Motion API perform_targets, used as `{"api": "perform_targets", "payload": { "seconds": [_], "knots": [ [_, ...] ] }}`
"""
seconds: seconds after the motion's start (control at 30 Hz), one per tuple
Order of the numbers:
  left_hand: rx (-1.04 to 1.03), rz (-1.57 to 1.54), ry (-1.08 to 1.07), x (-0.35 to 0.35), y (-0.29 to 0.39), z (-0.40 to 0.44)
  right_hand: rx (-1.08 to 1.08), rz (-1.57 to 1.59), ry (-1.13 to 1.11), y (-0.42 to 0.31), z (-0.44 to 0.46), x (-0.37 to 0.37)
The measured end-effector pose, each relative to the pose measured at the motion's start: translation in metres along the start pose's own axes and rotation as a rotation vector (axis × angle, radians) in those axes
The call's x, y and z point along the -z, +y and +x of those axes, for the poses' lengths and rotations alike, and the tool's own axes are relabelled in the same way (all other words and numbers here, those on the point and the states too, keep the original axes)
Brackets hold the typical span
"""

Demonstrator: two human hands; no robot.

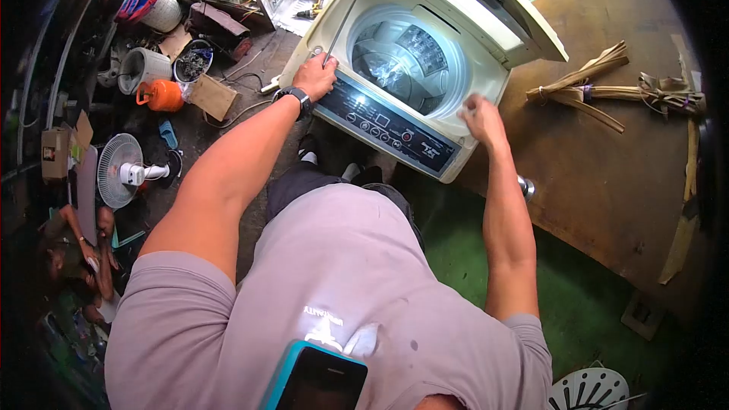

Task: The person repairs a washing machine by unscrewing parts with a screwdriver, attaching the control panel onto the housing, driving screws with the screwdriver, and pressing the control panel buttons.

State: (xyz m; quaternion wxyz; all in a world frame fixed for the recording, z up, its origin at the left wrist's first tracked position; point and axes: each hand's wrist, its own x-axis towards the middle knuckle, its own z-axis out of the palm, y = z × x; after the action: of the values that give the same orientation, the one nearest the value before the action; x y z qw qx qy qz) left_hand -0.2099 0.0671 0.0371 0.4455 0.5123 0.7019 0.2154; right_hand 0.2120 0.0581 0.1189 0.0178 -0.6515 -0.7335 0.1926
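A top-load washing machine [395, 134] stands before me with its lid [486, 0] raised, showing the tub [402, 61] inside. My left hand [315, 78], with a watch on the wrist, is closed around a long thin metal rod [343, 28] like a screwdriver shaft; its handle is hidden in the fingers. That hand rests at the left corner of the control panel [383, 123]. Over the right rim of the tub opening is my right hand [481, 117], its fingers curled together and slightly blurred. Whatever it may hold cannot be made out.
Wooden table [592, 175] at right carries a bundle of tan strips [585, 91]. On the left floor are a white fan [121, 171], an orange tank [159, 96], buckets and a cardboard piece [213, 98]. A yellow drill [310, 9] lies behind the machine. Another person's arm [80, 235] shows at far left.
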Motion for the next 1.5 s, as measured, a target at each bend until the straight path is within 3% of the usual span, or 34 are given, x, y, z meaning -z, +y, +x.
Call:
{"api": "perform_targets", "payload": {
  "seconds": [0.13, 0.17, 0.23, 0.47, 0.6, 0.73, 1.1, 1.2, 1.3, 1.47, 1.5],
  "knots": [
    [0.029, -0.170, -0.041, 0.002, 0.000, 0.000, 0.234, 0.101, 0.422, -0.067, 0.048, 0.053],
    [0.025, -0.164, -0.038, 0.003, 0.002, -0.002, 0.244, 0.100, 0.420, -0.075, 0.062, 0.063],
    [0.006, -0.163, -0.035, 0.004, 0.004, -0.006, 0.270, -0.041, 0.620, -0.084, 0.084, 0.074],
    [0.008, -0.183, -0.031, 0.004, 0.002, -0.008, 0.213, -0.407, 0.730, -0.077, 0.131, 0.081],
    [0.001, -0.240, -0.020, 0.001, -0.003, -0.006, 0.072, -0.457, 0.499, -0.081, 0.147, 0.094],
    [-0.002, -0.216, -0.021, 0.003, -0.003, -0.006, -0.038, -0.556, 0.471, -0.095, 0.155, 0.096],
    [0.003, -0.279, -0.031, 0.001, -0.004, -0.008, 0.021, -0.525, 0.490, -0.098, 0.139, 0.116],
    [-0.041, -0.257, -0.043, 0.002, -0.005, -0.011, 0.007, -0.431, 0.433, -0.090, 0.149, 0.123],
    [-0.087, -0.254, -0.061, -0.002, -0.012, -0.008, -0.082, -0.528, 0.249, -0.083, 0.162, 0.119],
    [-0.106, -0.256, -0.092, 0.003, -0.015, -0.005, -0.102, -0.547, 0.345, -0.093, 0.158, 0.101],
    [-0.095, -0.263, -0.122, 0.003, -0.015, -0.005, -0.025, -0.458, 0.448, -0.091, 0.155, 0.096]
  ]
}}
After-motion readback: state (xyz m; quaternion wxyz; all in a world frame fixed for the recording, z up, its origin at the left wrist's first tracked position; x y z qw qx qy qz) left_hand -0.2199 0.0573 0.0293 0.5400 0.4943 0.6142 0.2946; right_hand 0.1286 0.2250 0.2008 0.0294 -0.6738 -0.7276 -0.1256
